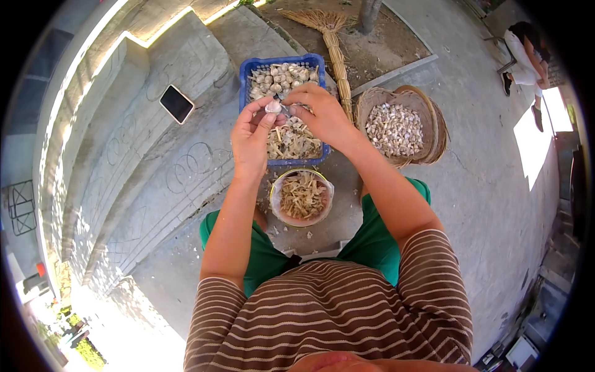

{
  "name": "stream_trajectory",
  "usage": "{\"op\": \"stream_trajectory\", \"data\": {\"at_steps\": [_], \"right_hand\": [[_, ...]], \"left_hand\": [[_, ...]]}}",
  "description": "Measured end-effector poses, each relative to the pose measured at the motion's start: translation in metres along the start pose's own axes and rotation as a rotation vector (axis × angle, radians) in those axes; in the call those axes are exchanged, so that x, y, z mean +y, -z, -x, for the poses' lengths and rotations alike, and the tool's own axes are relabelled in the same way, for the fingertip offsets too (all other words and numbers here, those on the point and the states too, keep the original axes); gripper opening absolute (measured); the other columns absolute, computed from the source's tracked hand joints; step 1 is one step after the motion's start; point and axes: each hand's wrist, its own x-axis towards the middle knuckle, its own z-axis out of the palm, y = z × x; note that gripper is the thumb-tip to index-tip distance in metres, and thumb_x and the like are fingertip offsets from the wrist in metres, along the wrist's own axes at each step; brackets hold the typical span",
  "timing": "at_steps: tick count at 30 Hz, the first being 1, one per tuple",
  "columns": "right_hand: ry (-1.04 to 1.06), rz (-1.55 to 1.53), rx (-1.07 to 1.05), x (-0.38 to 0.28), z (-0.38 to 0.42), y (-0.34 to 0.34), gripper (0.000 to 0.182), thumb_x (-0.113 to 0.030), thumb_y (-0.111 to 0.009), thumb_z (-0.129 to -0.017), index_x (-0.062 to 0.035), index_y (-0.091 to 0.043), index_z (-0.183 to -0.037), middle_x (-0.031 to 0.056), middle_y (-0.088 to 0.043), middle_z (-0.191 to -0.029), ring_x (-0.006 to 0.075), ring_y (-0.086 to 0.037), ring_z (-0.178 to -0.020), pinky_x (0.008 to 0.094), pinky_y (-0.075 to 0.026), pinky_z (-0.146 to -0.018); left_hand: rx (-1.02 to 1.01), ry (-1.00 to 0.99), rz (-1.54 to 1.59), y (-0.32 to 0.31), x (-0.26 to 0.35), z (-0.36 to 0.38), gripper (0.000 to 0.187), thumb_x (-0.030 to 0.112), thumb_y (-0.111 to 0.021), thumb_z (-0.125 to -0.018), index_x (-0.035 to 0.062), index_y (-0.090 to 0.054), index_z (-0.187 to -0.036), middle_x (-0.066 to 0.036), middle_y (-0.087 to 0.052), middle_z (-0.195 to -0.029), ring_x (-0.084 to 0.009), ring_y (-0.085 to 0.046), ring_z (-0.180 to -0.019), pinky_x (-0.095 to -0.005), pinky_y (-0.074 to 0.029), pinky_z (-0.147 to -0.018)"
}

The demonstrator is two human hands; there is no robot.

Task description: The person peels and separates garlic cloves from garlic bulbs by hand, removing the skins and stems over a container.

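My left hand (253,133) holds a pale garlic bulb (273,107) between thumb and fingertips, above a blue plastic crate (246,65). Close by on the right, my right hand (319,115) has its thumb and fingers drawn together in a pinch; whatever lies between them is too small to make out. Whole garlic bulbs (282,77) fill the far part of the crate. Dry garlic skins (294,141) lie in its near part, partly covered by my hands. Between my legs stands a lined bucket (277,211) containing stalks and skins (302,197).
A wicker basket (437,115) of loose garlic cloves (395,129) stands to the right. Behind the crate lies a straw broom (333,49). A phone (177,104) rests on the concrete ledge at left. Another person (527,53) sits at the far right.
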Motion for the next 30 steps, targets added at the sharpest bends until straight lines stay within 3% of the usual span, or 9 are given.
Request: {"op": "stream_trajectory", "data": {"at_steps": [2, 5, 11, 14, 17, 21, 26, 30], "right_hand": [[-0.578, -0.674, -0.13, -0.011, -0.005, 0.006, 0.016, -0.015, -0.064, -0.084, -0.0028, -0.065, -0.094, 0.0058, -0.067, -0.077, 0.0142, -0.063, -0.069, 0.0264, -0.05, -0.062], [-0.7, -0.793, -0.148, -0.026, -0.011, 0.01, 0.018, -0.015, -0.067, -0.081, 0.0002, -0.064, -0.091, 0.0066, -0.067, -0.076, 0.0122, -0.063, -0.067, 0.0247, -0.05, -0.061], [-0.758, -0.882, -0.143, -0.029, -0.011, 0.008, 0.012, -0.007, -0.065, -0.078, 0.0036, -0.06, -0.081, 0.0077, -0.065, -0.07, 0.0096, -0.06, -0.058, 0.0226, -0.048, -0.052], [-0.776, -0.883, -0.236, -0.026, -0.011, 0.014, 0.006, -0.003, -0.061, -0.082, 0.0019, -0.057, -0.084, 0.0044, -0.063, -0.074, 0.0079, -0.06, -0.064, 0.0216, -0.051, -0.055], [-0.797, -0.927, -0.229, -0.025, -0.011, 0.014, 0.005, -0.002, -0.06, -0.082, 0.0019, -0.057, -0.085, 0.0046, -0.062, -0.075, 0.0081, -0.061, -0.065, 0.0217, -0.051, -0.055], [-0.784, -0.948, -0.249, -0.026, -0.011, 0.017, 0.007, 0.0, -0.057, -0.082, 0.0018, -0.057, -0.089, 0.0047, -0.062, -0.077, 0.0084, -0.061, -0.065, 0.0218, -0.051, -0.056], [-0.774, -0.96, -0.31, -0.024, -0.012, 0.02, 0.011, -0.004, -0.057, -0.08, 0.0031, -0.055, -0.088, 0.0069, -0.062, -0.073, 0.011, -0.06, -0.058, 0.0247, -0.05, -0.05], [-0.78, -0.873, -0.363, -0.028, -0.011, 0.016, 0.011, 0.0, -0.051, -0.082, 0.0004, -0.052, -0.093, 0.0044, -0.06, -0.075, 0.0075, -0.057, -0.06, 0.0227, -0.047, -0.05]], "left_hand": [[-0.034, -0.021, -0.03, 0.002, -0.001, -0.002, 0.03, -0.003, -0.057, -0.086, -0.0001, -0.054, -0.116, -0.009, -0.062, -0.098, -0.0152, -0.061, -0.086, -0.0275, -0.052, -0.079], [-0.064, -0.095, -0.116, -0.005, -0.001, 0.001, 0.032, -0.007, -0.059, -0.084, 0.0006, -0.056, -0.115, -0.007, -0.059, -0.103, -0.0134, -0.059, -0.088, -0.0263, -0.05, -0.079], [-0.087, -0.267, -0.479, 0.002, -0.009, 0.001, 0.035, -0.01, -0.056, -0.083, 0.0004, -0.055, -0.117, -0.004, -0.056, -0.105, -0.0123, -0.056, -0.093, -0.0249, -0.049, -0.079], [-0.096, -0.285, -0.537, 0.001, -0.008, 0.003, 0.036, -0.01, -0.055, -0.084, 0.0, -0.054, -0.119, -0.005, -0.058, -0.103, -0.0125, -0.057, -0.092, -0.0245, -0.049, -0.078], [-0.084, -0.192, -0.299, -0.007, -0.006, 0.006, 0.034, -0.01, -0.055, -0.084, -0.001, -0.053, -0.117, -0.007, -0.06, -0.101, -0.0129, -0.058, -0.09, -0.025, -0.05, -0.078], [-0.051, -0.144, -0.273, -0.002, -0.012, 0.003, 0.032, -0.011, -0.06, -0.08, -0.0001, -0.057, -0.109, -0.006, -0.061, -0.099, -0.0116, -0.06, -0.081, -0.0239, -0.051, -0.073], [-0.032, -0.371, -0.536, -0.002, -0.01, 0.004, 0.027, -0.01, -0.063, -0.077, 0.001, -0.061, -0.102, -0.007, -0.061, -0.097, -0.0123, -0.061, -0.078, -0.0247, -0.052, -0.07], [-0.014, -0.327, -0.54, -0.004, -0.009, 0.006, 0.024, -0.008, -0.064, -0.077, 0.001, -0.062, -0.099, -0.007, -0.061, -0.095, -0.012, -0.061, -0.077, -0.0247, -0.051, -0.068]]}}
